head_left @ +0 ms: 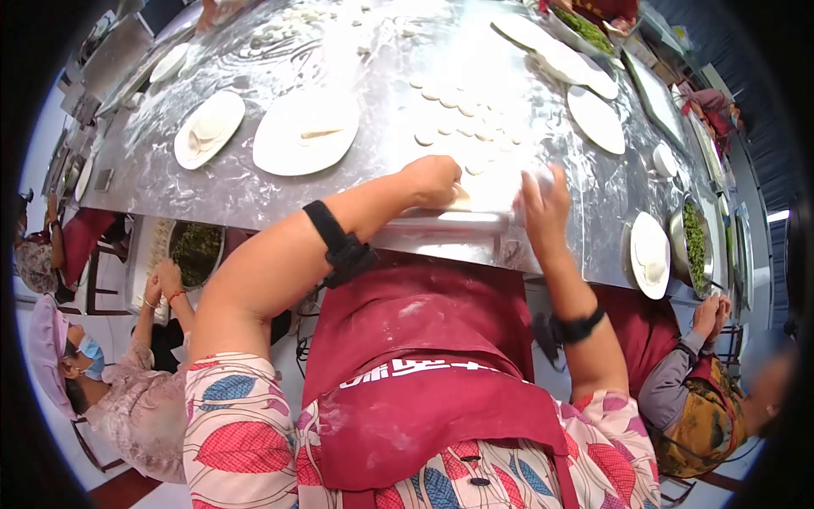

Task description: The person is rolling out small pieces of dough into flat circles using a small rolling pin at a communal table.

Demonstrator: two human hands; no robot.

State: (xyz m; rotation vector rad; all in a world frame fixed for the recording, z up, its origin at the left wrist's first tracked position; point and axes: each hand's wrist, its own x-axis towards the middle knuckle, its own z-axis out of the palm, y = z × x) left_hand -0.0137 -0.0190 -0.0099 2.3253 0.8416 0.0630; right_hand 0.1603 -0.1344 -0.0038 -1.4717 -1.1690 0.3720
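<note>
My left hand (434, 181) is closed low over the floured metal table (398, 199), near its front edge. A small pale-yellow piece shows at its fingertips, too little of it to name. My right hand (545, 199) is raised a little to the right, blurred, with its fingers apart and nothing clearly held. Just beyond both hands lie several small round dough pieces (465, 130), flattened and set in loose rows. White glare washes out part of the surface between the hands.
White oval plates stand around the table, one with a thin utensil-like thing on it (322, 133), another with wrappers (206, 131). Bowls of chopped greens (694, 246) (197, 253) sit at either side. Co-workers sit close on my left (127, 382) and right (708, 390).
</note>
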